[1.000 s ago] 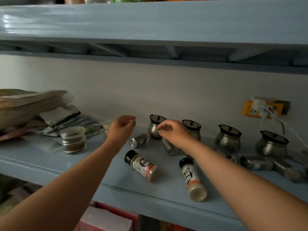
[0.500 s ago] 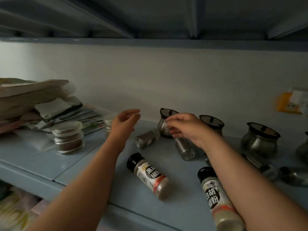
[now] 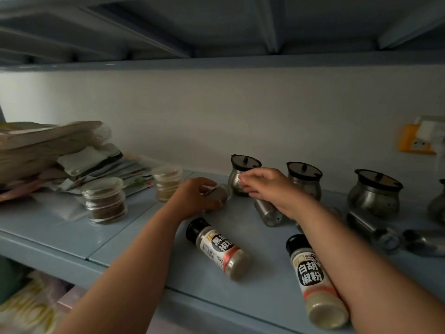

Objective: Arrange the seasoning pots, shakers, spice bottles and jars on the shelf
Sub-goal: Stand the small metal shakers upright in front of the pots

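My left hand (image 3: 192,197) curls around a small steel shaker (image 3: 218,194) lying on its side on the blue shelf (image 3: 72,235). My right hand (image 3: 269,186) reaches to the leftmost steel seasoning pot (image 3: 240,174), its fingertips at the pot's side. A second steel shaker (image 3: 268,213) lies under my right wrist. Two more lidded steel pots (image 3: 305,180) (image 3: 373,192) stand along the wall. Two black-capped spice bottles (image 3: 218,248) (image 3: 313,280) lie on their sides near the front edge. Two clear plastic jars (image 3: 104,200) (image 3: 167,183) stand upright at left.
A pile of paper packets and bags (image 3: 48,153) fills the shelf's left end. More steel shakers and a spoon (image 3: 395,233) lie at right below a yellow wall socket (image 3: 416,141). The upper shelf's underside (image 3: 216,32) hangs close overhead.
My left hand dropped from mid-air onto the lying steel shaker and closed around it. My right hand stayed by the leftmost pot. The camera moved closer and lower.
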Tool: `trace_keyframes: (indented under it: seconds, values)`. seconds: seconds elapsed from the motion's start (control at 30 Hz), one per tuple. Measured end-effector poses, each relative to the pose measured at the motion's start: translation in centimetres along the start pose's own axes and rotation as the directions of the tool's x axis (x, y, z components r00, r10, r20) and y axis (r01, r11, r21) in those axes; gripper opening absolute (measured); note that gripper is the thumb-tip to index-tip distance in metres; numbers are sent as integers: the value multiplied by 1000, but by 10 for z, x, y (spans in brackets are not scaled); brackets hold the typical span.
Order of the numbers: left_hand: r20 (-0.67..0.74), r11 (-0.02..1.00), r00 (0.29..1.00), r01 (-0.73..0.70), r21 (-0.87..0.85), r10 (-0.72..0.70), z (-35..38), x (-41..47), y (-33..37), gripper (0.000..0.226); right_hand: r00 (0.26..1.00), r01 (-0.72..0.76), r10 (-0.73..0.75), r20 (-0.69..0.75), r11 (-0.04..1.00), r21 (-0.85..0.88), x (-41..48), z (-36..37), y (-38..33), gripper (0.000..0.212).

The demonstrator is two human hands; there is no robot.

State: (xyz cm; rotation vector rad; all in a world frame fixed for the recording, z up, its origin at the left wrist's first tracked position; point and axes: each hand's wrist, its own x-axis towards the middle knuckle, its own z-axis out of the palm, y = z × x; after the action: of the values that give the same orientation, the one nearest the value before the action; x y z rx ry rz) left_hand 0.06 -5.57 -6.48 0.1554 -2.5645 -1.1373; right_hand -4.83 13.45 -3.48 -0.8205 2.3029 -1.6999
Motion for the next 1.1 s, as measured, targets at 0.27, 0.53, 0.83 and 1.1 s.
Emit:
trace_keyframes:
  seconds: [0.27, 0.53, 0.83, 1.1]
  values:
    - [-131, 869, 991, -88, -487, 27, -2, 0, 14, 27, 978, 180, -190, -87, 978, -108, 0, -3, -1, 30]
    - [-132, 685, 968, -243, -687, 212, -11, -13, 33, 28, 938, 320, -337, -83, 932, -172, -15, -6, -20, 46]
    - [65, 398, 853, -173, -901, 518, -26, -25, 41, 56, 892, 367, -445, 75, 812, 454, -20, -18, -43, 37]
    - [-1, 411, 847, -259, -874, 532, -20, -27, 45, 60, 912, 285, -395, 110, 803, 523, -27, -12, -44, 36]
